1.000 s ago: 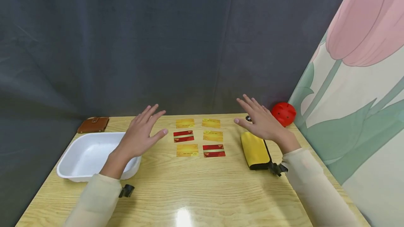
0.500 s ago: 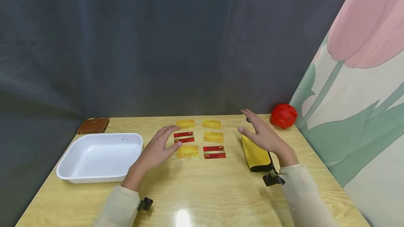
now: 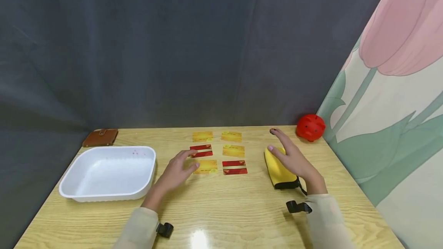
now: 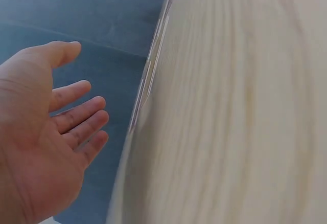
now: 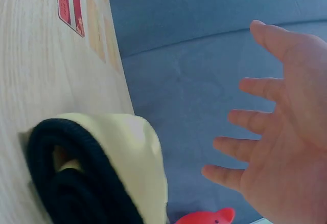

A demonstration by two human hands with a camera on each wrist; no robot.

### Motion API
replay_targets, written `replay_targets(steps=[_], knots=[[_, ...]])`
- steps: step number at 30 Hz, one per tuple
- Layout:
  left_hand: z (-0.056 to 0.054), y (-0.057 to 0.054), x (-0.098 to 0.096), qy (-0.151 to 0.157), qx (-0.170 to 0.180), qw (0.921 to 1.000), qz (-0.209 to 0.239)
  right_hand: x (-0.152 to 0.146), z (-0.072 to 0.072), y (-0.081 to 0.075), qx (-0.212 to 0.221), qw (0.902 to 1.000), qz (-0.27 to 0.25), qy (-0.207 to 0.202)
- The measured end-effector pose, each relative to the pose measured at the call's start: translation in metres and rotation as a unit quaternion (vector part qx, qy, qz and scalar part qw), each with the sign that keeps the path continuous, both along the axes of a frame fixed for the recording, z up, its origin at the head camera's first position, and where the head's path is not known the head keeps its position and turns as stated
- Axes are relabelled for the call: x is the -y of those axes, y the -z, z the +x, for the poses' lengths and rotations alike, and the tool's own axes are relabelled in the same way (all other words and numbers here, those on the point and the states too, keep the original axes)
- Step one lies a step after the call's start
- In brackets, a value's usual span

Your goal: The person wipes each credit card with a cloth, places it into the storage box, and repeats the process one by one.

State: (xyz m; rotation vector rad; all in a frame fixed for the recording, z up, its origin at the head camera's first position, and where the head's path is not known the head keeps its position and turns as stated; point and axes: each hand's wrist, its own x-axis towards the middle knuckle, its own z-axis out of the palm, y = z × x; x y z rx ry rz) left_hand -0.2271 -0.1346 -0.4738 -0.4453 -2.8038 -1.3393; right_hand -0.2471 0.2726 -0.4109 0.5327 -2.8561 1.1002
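My left hand (image 3: 175, 173) reaches over the table's middle, fingers relaxed and holding nothing. Its index fingertip overlaps a red card (image 3: 205, 151) in the head view, and its thumb tip overlaps a gold card (image 3: 209, 167) nearer me. To their right lie another red card (image 3: 234, 167) and gold cards (image 3: 233, 151) in a second column. My right hand (image 3: 294, 161) hovers over a folded yellow cloth (image 3: 278, 172) with black edging. Both wrist views show spread fingers and bare palms, the left hand (image 4: 51, 132) and the right hand (image 5: 281, 127) alike.
A white plastic basin (image 3: 109, 196) stands on the left of the wooden table (image 3: 214, 210), with a brown wallet (image 3: 100, 138) behind it. A red piggy bank (image 3: 310, 127) sits at the back right. A small dark round thing (image 3: 272, 131) shows by the right fingertips.
My left hand has moved right and down from above the basin to the left column of cards. My right hand has lowered slightly over the folded cloth. The cards lie where they were.
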Motion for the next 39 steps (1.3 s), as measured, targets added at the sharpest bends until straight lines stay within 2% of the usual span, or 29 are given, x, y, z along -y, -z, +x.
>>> replay_targets(steps=[5,20,29,39], knots=[[-0.006,0.010,0.002,-0.006,-0.001,0.9999,0.010,-0.003,0.002,0.010,0.004,0.9998,-0.011,0.013],[-0.016,0.032,0.009,-0.006,0.002,0.9995,-0.032,-0.015,0.001,0.020,0.021,0.9993,-0.018,0.024],[-0.018,0.033,0.006,0.000,0.015,0.9987,-0.049,-0.022,0.001,0.024,0.037,0.9984,-0.026,0.033],[-0.025,0.024,0.002,0.000,0.042,0.9973,-0.061,-0.027,0.001,0.030,0.049,0.9977,-0.035,0.032]])
